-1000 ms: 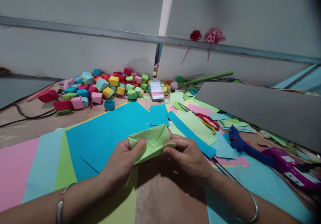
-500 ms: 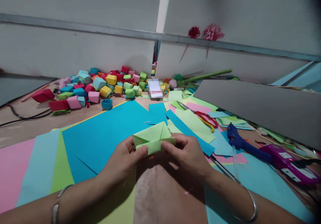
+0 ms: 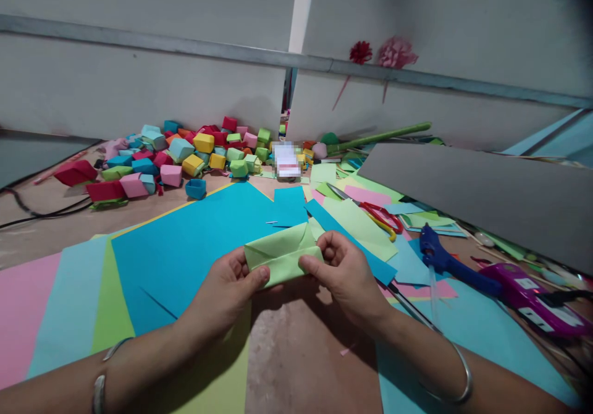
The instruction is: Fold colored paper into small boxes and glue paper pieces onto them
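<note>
Between my two hands is a folded piece of light green paper [image 3: 280, 250], held up over the table with its creased front facing me. My left hand [image 3: 234, 284] pinches its left end, thumb on the front and fingers behind. At the right end, my right hand [image 3: 345, 272] grips it with the thumb on the lower folded flap and the index finger bent at the edge. A large blue sheet [image 3: 194, 235] lies behind and left of my hands. Beside my right hand is a blue paper strip [image 3: 347, 241].
Several small folded paper boxes [image 3: 204, 142] are heaped at the back left. Scissors [image 3: 375, 213] lie on paper scraps to the right, near a blue glue gun [image 3: 456, 266] and a purple device [image 3: 528, 296]. A grey board [image 3: 463, 191] stands at the right; a pen [image 3: 412, 306] lies by my right forearm.
The paper's lower flap now lies flatter and taller across the front. My right index finger has lifted and bent at the right end. The view has shifted slightly.
</note>
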Demonstrator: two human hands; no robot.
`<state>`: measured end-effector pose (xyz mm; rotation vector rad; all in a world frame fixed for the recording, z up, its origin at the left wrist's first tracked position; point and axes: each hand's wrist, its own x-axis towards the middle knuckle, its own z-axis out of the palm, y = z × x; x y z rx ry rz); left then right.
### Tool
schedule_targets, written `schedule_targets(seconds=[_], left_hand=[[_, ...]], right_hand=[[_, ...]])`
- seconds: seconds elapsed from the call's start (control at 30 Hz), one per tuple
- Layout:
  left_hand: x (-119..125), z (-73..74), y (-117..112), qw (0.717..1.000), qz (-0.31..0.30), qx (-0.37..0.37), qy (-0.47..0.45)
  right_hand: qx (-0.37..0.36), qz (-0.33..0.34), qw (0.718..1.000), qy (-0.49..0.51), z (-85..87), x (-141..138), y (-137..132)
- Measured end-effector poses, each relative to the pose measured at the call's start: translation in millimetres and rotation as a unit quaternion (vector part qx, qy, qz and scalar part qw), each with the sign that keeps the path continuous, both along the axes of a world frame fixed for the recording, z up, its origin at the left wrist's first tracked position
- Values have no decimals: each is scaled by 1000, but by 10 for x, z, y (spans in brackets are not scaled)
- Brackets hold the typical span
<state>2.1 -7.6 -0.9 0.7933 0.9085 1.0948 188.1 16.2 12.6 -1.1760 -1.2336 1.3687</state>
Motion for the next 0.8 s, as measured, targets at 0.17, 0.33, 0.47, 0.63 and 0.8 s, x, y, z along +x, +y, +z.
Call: schedule_targets(seconds=[0.17, 0.33, 0.47, 0.63, 0.8], left_hand=[[-43, 63, -15, 999, -15, -4, 48], [-63, 115, -26, 997, -26, -43, 51], [-64, 145, -18, 998, -19, -61, 30], [-94, 161, 18, 999, -6, -46, 29], [-103, 206, 64, 998, 25, -41, 48]], right_hand=[[-66, 104, 992, 27, 34, 67, 46], [-103, 153, 983, -22, 32, 140, 86], [-107, 151, 983, -20, 33, 170, 94], [-126, 194, 973, -27, 32, 197, 121], [-107, 172, 979, -23, 14, 188, 135]])
